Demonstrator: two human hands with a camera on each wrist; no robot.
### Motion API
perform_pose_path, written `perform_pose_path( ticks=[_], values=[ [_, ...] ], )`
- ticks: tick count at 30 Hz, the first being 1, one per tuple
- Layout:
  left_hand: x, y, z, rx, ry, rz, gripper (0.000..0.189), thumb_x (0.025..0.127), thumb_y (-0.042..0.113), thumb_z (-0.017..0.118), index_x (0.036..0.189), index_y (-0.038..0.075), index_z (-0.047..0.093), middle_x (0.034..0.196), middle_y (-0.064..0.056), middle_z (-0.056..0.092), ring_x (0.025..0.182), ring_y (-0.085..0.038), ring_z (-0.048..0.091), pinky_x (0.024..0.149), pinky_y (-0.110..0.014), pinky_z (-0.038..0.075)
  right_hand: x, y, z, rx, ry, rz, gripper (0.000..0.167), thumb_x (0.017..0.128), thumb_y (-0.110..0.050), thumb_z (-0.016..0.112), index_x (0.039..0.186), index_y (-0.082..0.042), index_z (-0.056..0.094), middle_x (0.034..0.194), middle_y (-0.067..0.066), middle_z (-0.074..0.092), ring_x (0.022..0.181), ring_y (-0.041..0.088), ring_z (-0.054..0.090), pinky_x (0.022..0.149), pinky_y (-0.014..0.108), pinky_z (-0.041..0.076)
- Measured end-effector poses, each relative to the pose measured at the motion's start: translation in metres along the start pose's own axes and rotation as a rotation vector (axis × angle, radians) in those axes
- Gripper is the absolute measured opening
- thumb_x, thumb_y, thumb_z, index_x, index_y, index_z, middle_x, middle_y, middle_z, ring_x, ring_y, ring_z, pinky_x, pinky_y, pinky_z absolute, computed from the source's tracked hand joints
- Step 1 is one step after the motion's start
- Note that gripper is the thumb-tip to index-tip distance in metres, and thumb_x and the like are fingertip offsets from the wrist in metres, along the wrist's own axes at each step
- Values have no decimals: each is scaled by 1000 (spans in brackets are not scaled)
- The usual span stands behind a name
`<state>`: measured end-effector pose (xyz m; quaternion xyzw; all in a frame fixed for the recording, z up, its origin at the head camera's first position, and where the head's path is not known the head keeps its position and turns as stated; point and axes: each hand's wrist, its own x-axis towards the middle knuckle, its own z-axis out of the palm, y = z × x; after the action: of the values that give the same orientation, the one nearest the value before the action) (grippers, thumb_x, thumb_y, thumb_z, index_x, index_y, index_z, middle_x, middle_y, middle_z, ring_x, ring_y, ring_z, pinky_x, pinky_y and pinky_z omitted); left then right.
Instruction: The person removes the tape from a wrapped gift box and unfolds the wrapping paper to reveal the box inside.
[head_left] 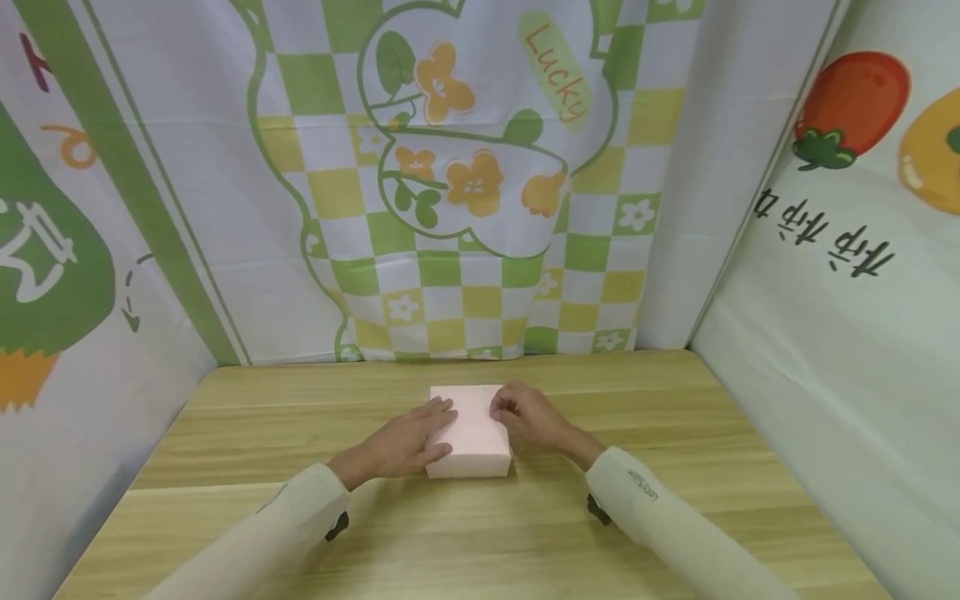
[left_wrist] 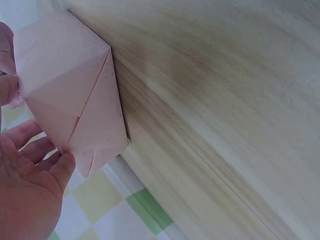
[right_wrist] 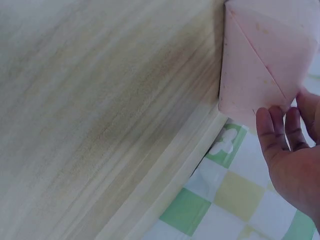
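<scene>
A small pale pink paper box (head_left: 468, 446) sits on the wooden table in front of me, its lid closed. Diagonal fold lines cross its side walls (left_wrist: 100, 115) in the left wrist view. My left hand (head_left: 405, 442) rests on the left part of the top, fingers fairly straight, thumb near the front edge. At the right edge of the top, my right hand (head_left: 532, 414) has curled fingers, with thumb and forefinger pinching the box's edge. In the right wrist view, the right hand's fingertips (right_wrist: 275, 114) are at the box's upper edge.
The wooden table (head_left: 480, 542) extends around the box on all sides. Behind it hangs a green and yellow checked cloth (head_left: 480, 292). Printed white sheets (head_left: 847, 350) close in the right and left sides.
</scene>
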<state>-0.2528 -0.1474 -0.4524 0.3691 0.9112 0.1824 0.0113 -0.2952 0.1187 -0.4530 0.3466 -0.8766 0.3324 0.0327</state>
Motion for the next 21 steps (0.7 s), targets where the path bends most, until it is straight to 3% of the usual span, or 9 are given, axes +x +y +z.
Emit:
perform_pose_path(
  ticks=[4, 10, 12, 17, 21],
  values=[
    [0, 0, -1, -3, 1, 1, 56, 102, 32, 53, 145, -2, 44, 156, -22, 35, 146, -39, 31, 117, -54, 32, 1, 0, 0, -34, -17, 3, 11, 97, -3, 57, 87, -7, 63, 87, 4, 56, 82, 13, 52, 73, 23, 48],
    [0, 1, -2, 5, 10, 10, 56, 101, 31, 54, 145, -3, 44, 154, -23, 37, 145, -40, 32, 117, -54, 32, -5, 4, -4, 194, -60, 35, 8, 100, -4, 53, 100, -2, 61, 99, 11, 59, 96, 20, 57, 87, 28, 52],
    [0, 1, -1, 9, 11, 12, 56, 101, 31, 54, 145, -3, 44, 154, -23, 38, 145, -40, 33, 117, -53, 32, -6, 4, -4, 224, -54, 29, 10, 99, -5, 55, 105, 0, 62, 102, 13, 62, 97, 21, 60, 88, 29, 53],
    [0, 0, 0, 11, 9, 10, 57, 101, 32, 54, 145, -3, 44, 154, -22, 38, 145, -40, 33, 116, -53, 33, -7, 4, -1, 190, -7, 29, 7, 96, -5, 61, 97, -3, 67, 95, 10, 64, 89, 17, 61, 83, 26, 55],
    [-1, 1, -1, 5, 9, 11, 56, 102, 32, 53, 145, -3, 44, 154, -23, 38, 145, -40, 33, 116, -54, 33, -6, 4, 1, 138, 6, 45, 9, 96, -2, 59, 91, -5, 65, 93, 7, 61, 89, 15, 58, 81, 24, 54]
  ],
)
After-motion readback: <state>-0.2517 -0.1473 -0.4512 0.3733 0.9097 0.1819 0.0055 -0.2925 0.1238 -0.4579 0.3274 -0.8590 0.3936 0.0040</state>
